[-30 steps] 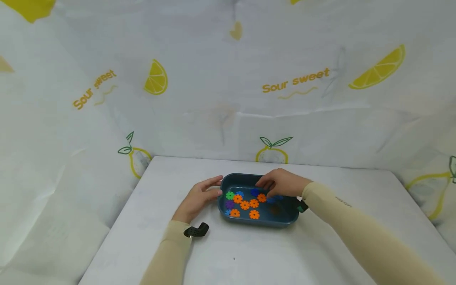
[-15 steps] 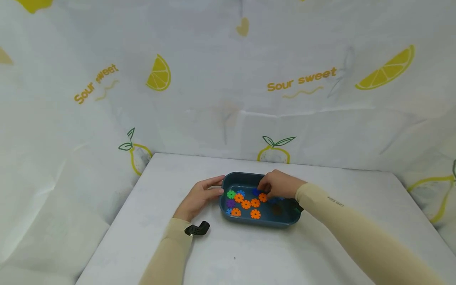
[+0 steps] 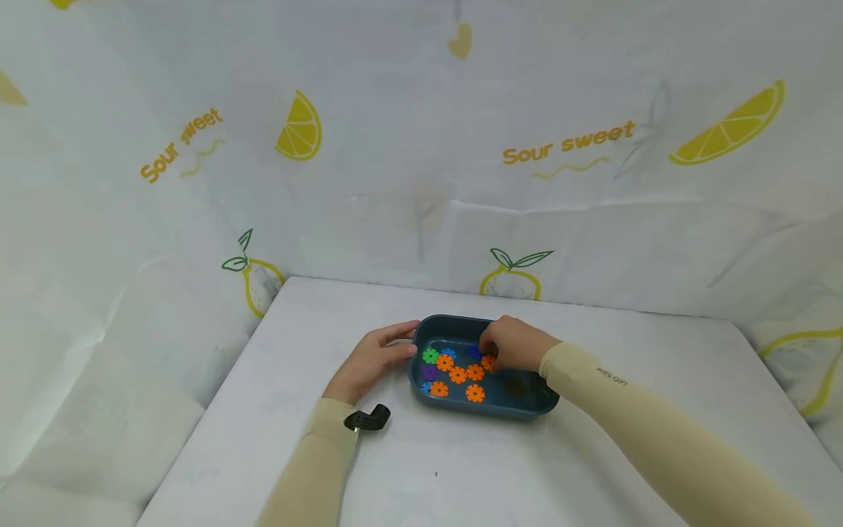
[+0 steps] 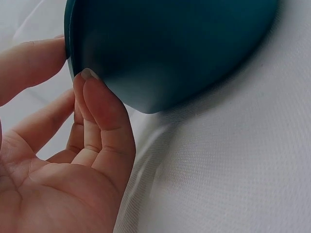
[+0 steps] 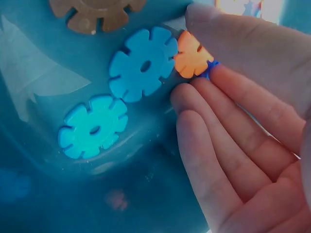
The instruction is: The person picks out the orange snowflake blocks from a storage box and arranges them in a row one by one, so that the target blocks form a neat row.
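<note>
Notched plastic discs lie in a dark teal tub [image 3: 490, 411]: several orange discs [image 3: 475, 394], plus green, purple and blue ones. My left hand [image 3: 369, 362] touches the tub's left end with thumb and fingertips, which meet the rim in the left wrist view. My right hand [image 3: 520, 345] reaches in over the right half, its fingertips down at a dark blue disc [image 3: 476, 352] near the far wall. In the right wrist view the thumb and fingers [image 5: 214, 165] are apart, with an orange disc [image 5: 190, 56] showing between them.
Below the right hand, two lighter blue discs [image 5: 143, 65] and a brown disc [image 5: 97, 14] rest on the tub's floor. The tub stands on a white table [image 3: 395, 468]. A white sheet with lemon prints [image 3: 369, 146] hangs behind it.
My right hand has moved slightly left and down over the tub, its fingertips reaching the dark blue disc. My left hand keeps its place at the tub's left end. The head view has shifted slightly.
</note>
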`<state>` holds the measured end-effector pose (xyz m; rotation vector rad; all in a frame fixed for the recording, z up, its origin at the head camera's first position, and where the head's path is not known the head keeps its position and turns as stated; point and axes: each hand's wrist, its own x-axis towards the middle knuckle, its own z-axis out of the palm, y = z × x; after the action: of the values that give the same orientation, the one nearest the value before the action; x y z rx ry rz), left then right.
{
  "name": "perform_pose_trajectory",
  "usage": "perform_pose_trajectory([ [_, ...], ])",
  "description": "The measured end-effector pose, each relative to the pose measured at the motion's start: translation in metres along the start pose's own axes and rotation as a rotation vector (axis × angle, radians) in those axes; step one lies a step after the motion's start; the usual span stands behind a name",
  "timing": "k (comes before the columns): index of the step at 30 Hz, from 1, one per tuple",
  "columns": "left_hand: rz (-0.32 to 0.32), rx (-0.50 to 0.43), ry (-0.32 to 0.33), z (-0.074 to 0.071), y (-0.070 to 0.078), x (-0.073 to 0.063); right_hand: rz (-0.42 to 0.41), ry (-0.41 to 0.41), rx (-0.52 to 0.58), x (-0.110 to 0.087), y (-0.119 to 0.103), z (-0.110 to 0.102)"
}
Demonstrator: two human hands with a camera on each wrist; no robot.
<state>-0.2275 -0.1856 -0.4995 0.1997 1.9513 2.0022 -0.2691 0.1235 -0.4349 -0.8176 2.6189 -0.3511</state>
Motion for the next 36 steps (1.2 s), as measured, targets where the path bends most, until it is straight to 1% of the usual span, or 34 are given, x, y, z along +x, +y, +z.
perform_pose_trajectory([
  [5, 0.000, -0.005, -0.002, 0.000, 0.000, 0.001, 0.020, 0.018, -0.025, 0.002, -0.001, 0.003],
  [13, -0.004, 0.004, 0.015, 0.003, 0.001, 0.002, 0.031, 0.019, -0.022, 0.001, -0.001, 0.004],
  [19, -0.007, -0.014, 0.010, 0.005, 0.000, 0.001, 0.029, 0.028, -0.020, -0.002, -0.002, 0.002],
  [23, -0.006, -0.045, 0.005, 0.004, -0.003, 0.000, 0.012, 0.055, 0.043, -0.008, -0.003, -0.005],
  [27, -0.025, -0.076, 0.021, 0.005, -0.006, 0.001, -0.012, 0.104, 0.165, -0.021, 0.000, -0.016],
  [31, -0.037, -0.103, 0.027, 0.007, -0.008, 0.003, -0.028, 0.162, 0.277, -0.035, 0.009, -0.023],
  [36, -0.046, -0.127, 0.039, 0.008, -0.009, 0.003, -0.040, 0.240, 0.341, -0.053, 0.024, -0.024],
])
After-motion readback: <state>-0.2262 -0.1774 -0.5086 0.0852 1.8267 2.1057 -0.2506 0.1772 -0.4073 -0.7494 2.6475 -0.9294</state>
